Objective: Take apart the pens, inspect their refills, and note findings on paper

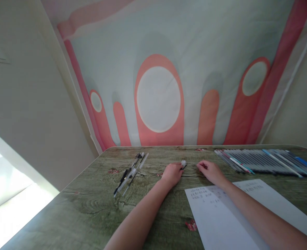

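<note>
My left hand rests on the table near its middle, fingers curled closed. At its fingertips shows a small whitish piece with a dark bit beside it; most of it is hidden by the hand. My right hand is a little to the right, thumb and fingertips drawn together in a pinch. Whatever is between them, if anything, is too small to make out. Under my right forearm lies a white paper sheet with handwriting. Left of my hands is a loose group of pen parts, black and clear.
A row of many slim pens, mostly grey with some blue, white and red ones, lies side by side at the back right. The wood-patterned table ends at a patterned pink and pale backdrop.
</note>
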### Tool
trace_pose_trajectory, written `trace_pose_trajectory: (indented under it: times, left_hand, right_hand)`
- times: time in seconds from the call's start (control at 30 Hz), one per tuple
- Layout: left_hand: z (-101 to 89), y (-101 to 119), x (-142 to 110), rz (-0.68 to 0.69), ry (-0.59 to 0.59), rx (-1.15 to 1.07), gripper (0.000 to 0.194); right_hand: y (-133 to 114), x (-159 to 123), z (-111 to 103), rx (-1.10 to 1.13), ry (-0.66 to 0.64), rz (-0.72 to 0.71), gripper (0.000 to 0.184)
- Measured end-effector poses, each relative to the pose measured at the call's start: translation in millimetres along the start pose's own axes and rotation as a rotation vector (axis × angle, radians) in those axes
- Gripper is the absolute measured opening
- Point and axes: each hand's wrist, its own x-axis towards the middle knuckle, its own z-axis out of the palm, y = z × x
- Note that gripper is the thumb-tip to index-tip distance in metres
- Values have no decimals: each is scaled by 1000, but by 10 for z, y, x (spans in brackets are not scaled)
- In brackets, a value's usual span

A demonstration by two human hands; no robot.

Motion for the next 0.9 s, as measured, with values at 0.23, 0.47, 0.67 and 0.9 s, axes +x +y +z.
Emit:
trace_pose_trajectory:
  times: [0.23, 0.47, 0.67, 0.9]
  left_hand:
    - [-10, -4, -9, 0, 42, -22, 24]
    - [-57, -230, 11, -39, 63, -156, 26]
    - [-26, -282, 15, -102, 66, -221, 26]
    - [-37, -175, -6, -50, 110, -138, 29]
  right_hand:
    - [-44, -9, -13, -20, 8, 4, 27]
    - [-55, -22, -24, -37, 9, 4, 26]
    - [-74, -30, -35, -32, 0, 1, 26]
    - [-66, -27, -27, -40, 1, -13, 24]
